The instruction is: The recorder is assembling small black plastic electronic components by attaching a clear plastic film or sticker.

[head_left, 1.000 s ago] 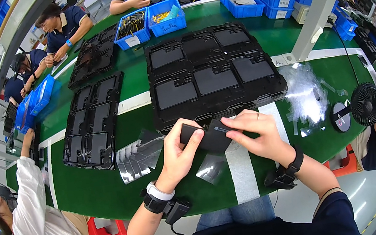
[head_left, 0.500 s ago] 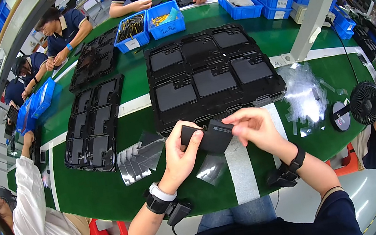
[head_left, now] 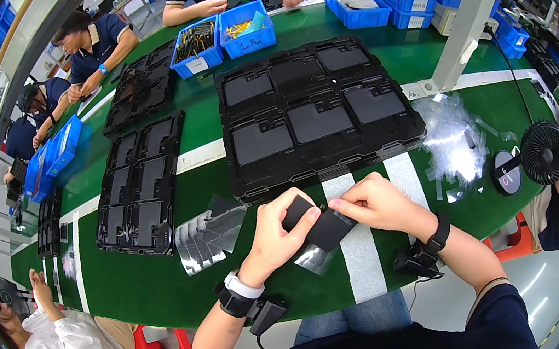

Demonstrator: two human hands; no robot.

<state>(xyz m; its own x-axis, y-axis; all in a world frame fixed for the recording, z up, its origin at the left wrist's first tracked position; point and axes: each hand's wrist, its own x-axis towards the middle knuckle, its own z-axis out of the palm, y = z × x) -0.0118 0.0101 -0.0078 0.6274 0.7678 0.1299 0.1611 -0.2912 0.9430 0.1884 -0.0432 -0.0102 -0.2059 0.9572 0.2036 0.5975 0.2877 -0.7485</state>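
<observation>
A flat black battery [head_left: 328, 232] with a notch in its upper edge is held tilted between my hands, above the green table. My left hand [head_left: 275, 236] is closed round its left end, thumb on top. My right hand [head_left: 378, 205] pinches at its upper right edge by the notch, fingers curled; whether a small tab is between them is hidden. Partly under the battery lies a piece of clear film [head_left: 315, 261]. Just beyond my hands stands a black tray [head_left: 334, 155] with similar flat dark pieces in its compartments.
Film sheets [head_left: 208, 236] lie left of my hands, and a heap of clear scraps [head_left: 455, 135] lies right, near a small black fan [head_left: 543, 153]. Another black tray [head_left: 140, 187] is at the left. Blue bins [head_left: 198, 63] and a metal post [head_left: 471, 12] stand farther back.
My right hand has moved left and down, from the battery's right corner to its upper edge near the notch. The battery has turned and sunk slightly. The left-hand co-worker's arm has drawn back.
</observation>
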